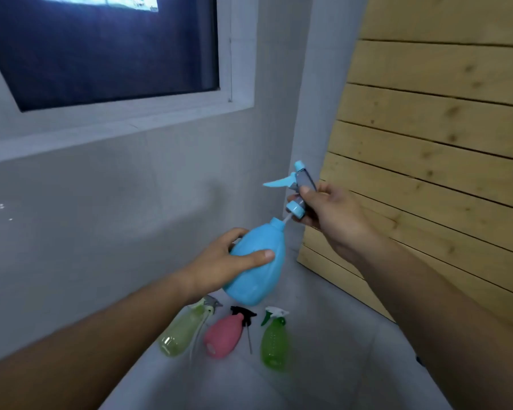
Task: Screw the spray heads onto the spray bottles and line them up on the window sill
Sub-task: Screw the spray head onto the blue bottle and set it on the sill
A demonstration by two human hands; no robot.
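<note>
Lying on the grey floor (323, 365) beneath the window sill (107, 128), three bottles; left hand (219, 267) grasps blue bottle (258, 270), right hand (332, 214) its spray head (298, 184).

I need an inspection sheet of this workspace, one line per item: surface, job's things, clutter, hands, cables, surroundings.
Surface: grey floor; window sill holds no bottles.
Job's things: blue bottle held tilted, blue spray head just off its neck, tube entering; yellow-green bottle, pink bottle, green bottle lying on the floor.
Clutter: nothing seen.
Hands: left hand grips the bottle; right hand holds the head.
Cables: nothing seen.
Surroundings: window, wooden panel.
</note>
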